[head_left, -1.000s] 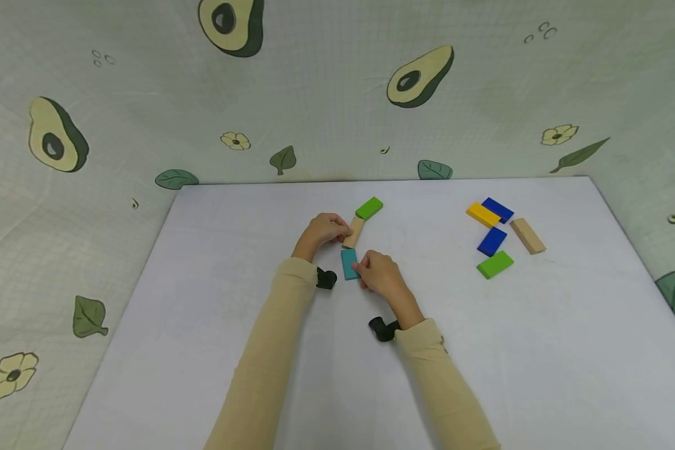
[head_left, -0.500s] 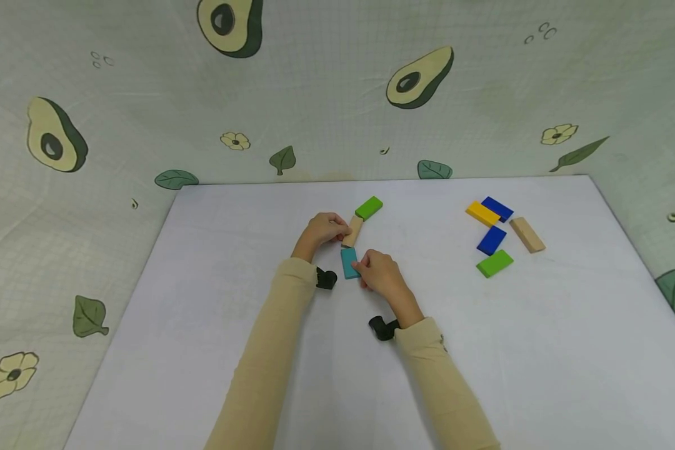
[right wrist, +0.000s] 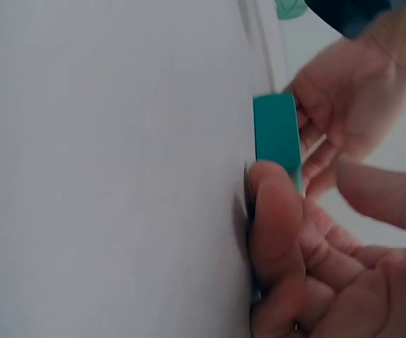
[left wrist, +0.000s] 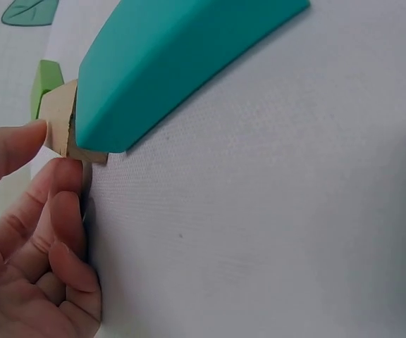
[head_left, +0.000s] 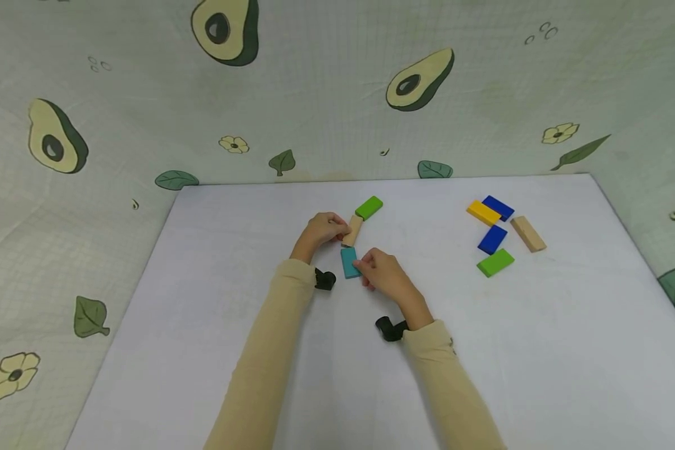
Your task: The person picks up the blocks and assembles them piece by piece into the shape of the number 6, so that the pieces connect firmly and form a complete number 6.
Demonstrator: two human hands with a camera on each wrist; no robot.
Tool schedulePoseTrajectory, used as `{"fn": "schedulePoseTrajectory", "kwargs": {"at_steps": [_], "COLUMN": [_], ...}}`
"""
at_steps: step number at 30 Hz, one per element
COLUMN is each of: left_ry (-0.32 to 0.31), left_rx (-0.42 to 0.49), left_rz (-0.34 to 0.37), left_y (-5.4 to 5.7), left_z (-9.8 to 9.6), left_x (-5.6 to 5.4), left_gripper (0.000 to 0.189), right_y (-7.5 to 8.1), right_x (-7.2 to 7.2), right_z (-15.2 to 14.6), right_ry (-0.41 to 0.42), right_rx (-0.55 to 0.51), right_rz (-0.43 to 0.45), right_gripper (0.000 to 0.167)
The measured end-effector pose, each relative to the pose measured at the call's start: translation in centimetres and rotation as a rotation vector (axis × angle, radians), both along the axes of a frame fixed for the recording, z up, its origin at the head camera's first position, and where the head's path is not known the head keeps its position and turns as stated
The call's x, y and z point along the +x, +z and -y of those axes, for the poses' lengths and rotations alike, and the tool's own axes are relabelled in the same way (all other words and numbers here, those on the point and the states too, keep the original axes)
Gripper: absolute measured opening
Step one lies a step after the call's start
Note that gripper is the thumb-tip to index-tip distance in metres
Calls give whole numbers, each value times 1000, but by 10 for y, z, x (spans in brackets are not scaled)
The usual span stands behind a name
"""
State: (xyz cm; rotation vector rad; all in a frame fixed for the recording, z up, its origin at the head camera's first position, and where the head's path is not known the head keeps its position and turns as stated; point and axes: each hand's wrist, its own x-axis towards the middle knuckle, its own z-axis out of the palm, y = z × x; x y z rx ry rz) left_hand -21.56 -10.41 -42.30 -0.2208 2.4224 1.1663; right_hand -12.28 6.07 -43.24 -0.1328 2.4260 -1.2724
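Note:
In the head view, a teal block, a plain wooden block and a green block form a bent row, end by end, on the white table. My left hand pinches the wooden block from its left side; the left wrist view has the thumb on its upper face and the index finger below. Beside the teal block is my right hand. In the right wrist view its index fingertip lies against the teal block, while the thumb stands apart from it.
Toward the back right lie a yellow block overlapping a blue block, another blue block, a wooden block and a green block. Behind the table's far edge hangs an avocado-print cloth.
My right hand and forearm have shifted slightly to the right. The left hand stays on the wooden block, and the blocks keep their places.

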Motion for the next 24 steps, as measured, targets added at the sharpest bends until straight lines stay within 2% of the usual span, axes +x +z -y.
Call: {"fn": "schedulePoseTrajectory", "kwargs": {"at_steps": [4, 8, 16, 24], "left_ry": [3, 12, -17, -67], "left_rx": [10, 12, 9, 27], "left_rz": [-18, -40, -77, -167], "left_y": [-4, -9, -10, -12], "left_z": [1, 2, 12, 15], "left_x": [0, 3, 20, 43], "left_gripper": [30, 34, 37, 36], "right_y": [-1, 4, 21, 36], "right_x": [1, 4, 8, 4], "right_z": [-18, -39, -97, -151], "right_ry": [14, -28, -144, -310], "right_rx": [-83, -76, 11, 139], "right_rz": [-40, -81, -136, -202], "right_gripper": [27, 27, 40, 45]}}
